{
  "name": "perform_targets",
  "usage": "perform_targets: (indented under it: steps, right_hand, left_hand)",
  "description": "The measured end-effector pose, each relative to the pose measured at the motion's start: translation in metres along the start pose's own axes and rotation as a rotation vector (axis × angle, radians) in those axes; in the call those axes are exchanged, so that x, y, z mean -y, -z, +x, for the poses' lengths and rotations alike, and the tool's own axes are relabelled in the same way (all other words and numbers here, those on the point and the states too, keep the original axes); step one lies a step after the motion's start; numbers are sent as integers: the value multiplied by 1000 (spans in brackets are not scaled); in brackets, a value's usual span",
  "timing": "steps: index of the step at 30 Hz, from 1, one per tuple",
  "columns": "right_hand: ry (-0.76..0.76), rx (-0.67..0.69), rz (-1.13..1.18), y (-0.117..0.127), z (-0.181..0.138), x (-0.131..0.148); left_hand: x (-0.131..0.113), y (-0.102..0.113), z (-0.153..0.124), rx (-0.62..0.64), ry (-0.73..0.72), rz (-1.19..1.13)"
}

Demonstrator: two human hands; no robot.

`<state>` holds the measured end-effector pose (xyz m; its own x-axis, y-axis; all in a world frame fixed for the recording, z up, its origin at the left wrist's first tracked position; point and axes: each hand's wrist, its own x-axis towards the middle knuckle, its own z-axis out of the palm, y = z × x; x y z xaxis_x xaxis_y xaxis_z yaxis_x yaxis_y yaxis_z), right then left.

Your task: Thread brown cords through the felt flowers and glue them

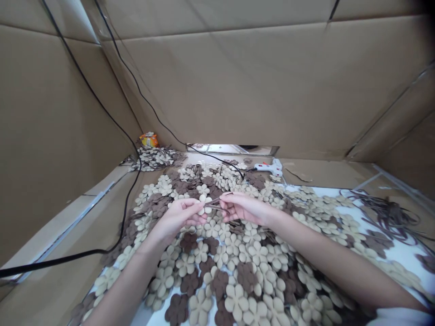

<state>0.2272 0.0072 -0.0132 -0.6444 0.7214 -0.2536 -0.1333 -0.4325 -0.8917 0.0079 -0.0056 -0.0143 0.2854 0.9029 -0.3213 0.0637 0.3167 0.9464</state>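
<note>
Both my hands meet over a spread of beige and brown flower-shaped cutouts (238, 267). My left hand (180, 216) is closed in a pinch on a beige flower cutout (205, 202) and one end of a thin brown strip (217, 202). My right hand (243, 207) pinches the other end of that strip with thumb and fingertips. The strip looks folded, with two lengths running between the hands.
A white glue gun (270, 168) lies at the back, its black cable (129, 194) running left across the cardboard floor. A pile of brown strips (387, 215) sits at right. More cutouts and an orange packet (149, 139) lie back left. Cardboard walls (254, 86) enclose the area.
</note>
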Motion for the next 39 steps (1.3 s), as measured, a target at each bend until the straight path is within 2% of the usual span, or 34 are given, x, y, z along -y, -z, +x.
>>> perform_targets:
  steps: [7, 11, 15, 19, 25, 31, 35, 39]
  right_hand:
    - [85, -248, -60, 4, -2, -1]
    - [83, -315, -108, 5, -3, -2]
    - [52, -301, -58, 2, -7, -2]
    - [-12, -221, -51, -1, -10, 5]
    - [-24, -110, -371, -1, -10, 8]
    - [176, -187, -716, -4, -2, -5]
    - [213, -189, -702, -1, -2, -1]
    - [136, -193, -559, -1, -5, 4]
  left_hand:
    - [0, -6, -2, -57, -56, 67]
    - [-3, -9, -3, -81, -79, 99]
    - [-4, -10, -4, -74, -80, 114]
    - [-3, -8, -4, -75, -81, 119]
    - [-4, -10, -5, -88, -70, 130]
    - [-9, -16, -8, -94, -47, 153]
    - [-7, -15, -6, -86, -25, 128]
    - [-4, -14, -5, -80, -32, 124]
